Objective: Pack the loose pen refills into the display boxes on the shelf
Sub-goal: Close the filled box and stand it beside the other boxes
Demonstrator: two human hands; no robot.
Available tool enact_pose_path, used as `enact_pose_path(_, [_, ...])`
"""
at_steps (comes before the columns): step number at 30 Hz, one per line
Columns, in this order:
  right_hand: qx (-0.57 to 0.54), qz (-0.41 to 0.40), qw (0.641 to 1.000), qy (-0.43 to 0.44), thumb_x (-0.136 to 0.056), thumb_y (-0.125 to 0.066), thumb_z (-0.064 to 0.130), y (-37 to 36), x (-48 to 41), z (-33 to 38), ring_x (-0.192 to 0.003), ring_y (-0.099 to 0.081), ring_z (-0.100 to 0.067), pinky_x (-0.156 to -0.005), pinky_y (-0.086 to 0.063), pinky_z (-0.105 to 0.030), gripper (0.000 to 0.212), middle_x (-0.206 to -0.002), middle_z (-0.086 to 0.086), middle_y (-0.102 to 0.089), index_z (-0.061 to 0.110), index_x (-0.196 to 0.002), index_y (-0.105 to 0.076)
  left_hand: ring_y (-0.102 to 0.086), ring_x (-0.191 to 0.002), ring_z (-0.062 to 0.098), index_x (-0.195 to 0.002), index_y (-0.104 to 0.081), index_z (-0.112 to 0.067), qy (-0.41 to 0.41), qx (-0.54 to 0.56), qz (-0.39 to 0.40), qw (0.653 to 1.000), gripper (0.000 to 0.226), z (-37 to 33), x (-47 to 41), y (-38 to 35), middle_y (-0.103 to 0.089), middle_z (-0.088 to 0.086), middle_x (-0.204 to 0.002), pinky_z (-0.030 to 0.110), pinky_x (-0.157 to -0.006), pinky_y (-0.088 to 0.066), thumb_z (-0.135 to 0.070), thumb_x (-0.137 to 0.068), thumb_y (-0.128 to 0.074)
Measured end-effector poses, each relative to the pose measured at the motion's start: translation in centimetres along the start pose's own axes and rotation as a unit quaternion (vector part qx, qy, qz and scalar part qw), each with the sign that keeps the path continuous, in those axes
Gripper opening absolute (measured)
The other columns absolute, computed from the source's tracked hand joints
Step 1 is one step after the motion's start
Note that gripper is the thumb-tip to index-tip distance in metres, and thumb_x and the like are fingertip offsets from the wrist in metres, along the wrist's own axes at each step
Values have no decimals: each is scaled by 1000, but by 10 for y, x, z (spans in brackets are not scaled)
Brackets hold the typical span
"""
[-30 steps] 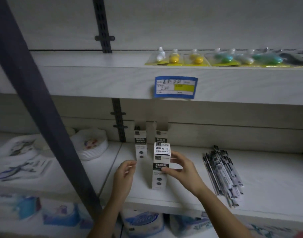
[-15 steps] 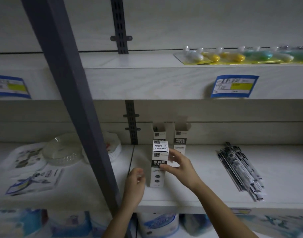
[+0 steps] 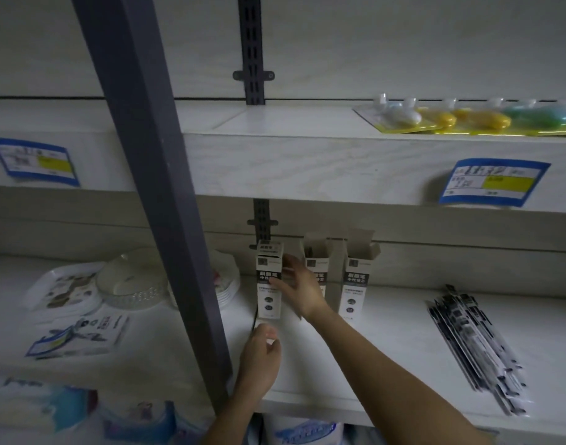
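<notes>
Clamped with the right hand, thumb across the front and fingers round the right side, on a tall white cardboard closed display box with black label bands, top flap folded down. Held upright on the pale wood-grain shelf board, just right of the dark grey metal upright. Below that, close against the upright's right edge and over the front part of the board, hovering with the left hand, fingers loosely curled, nothing visible inside them. Further right of the upright, partly hidden behind the right hand: a matching middle open box, flaps up, with something dark at the mouth, possibly refills, too dim to be sure. Next along from the upright: a far open box of the same print, flaps also up, contents not visible. Well to the right of the upright, apart from every box: a flat heap of loose pen refills, slim black sticks in clear printed sleeves, lying on the board. Judging by all this: one box apparently filled and shut, now being set in line with the others. Two left unclosed, at least one perhaps unfilled. With so big a heap unpacked, probably well short of halfway. Most likely to follow: releasing the closed box and reaching across for a bundle from the heap.
</notes>
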State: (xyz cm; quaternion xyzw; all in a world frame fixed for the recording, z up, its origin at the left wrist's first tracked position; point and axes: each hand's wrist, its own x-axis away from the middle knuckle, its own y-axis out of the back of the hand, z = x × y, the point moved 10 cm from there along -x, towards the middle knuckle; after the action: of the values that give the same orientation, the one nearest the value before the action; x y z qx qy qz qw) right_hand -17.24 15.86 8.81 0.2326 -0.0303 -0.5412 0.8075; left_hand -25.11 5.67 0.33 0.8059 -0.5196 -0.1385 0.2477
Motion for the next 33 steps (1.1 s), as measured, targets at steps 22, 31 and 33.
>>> enact_pose_path(22, [56,-35,997,-25,-96,-45,10,5,19,-5,-112,-57,-30,-94,-47,-37,43,-126,-15,-58,8,-138,-36,-53,-102,15,-110,-54,-16,-26,22,22,999,19,-6,-2,-10,-55,2,-118,21,-83,-41,-10,-93,-46])
enact_pose_path(31, [166,-41,985,-16,-96,-47,18,60,88,-7,-123,-48,-10,-97,-33,-14,37,-134,5,-53,19,-133,-45,-53,-108,18,-110,-53,-14,-68,117,14,991,24,-33,-6,-18,-55,0,-110,17,-82,-38,-2,-90,-50])
enact_pose_path(33, [210,-46,976,-23,-95,-49,20,74,99,-15,-124,-47,-10,-98,-34,-16,36,-134,6,-52,22,-131,-47,-50,-112,18,-117,-52,-12,-64,117,15,991,29,-36,-9,-23,-53,1,-115,22,-86,-37,-3,-89,-52])
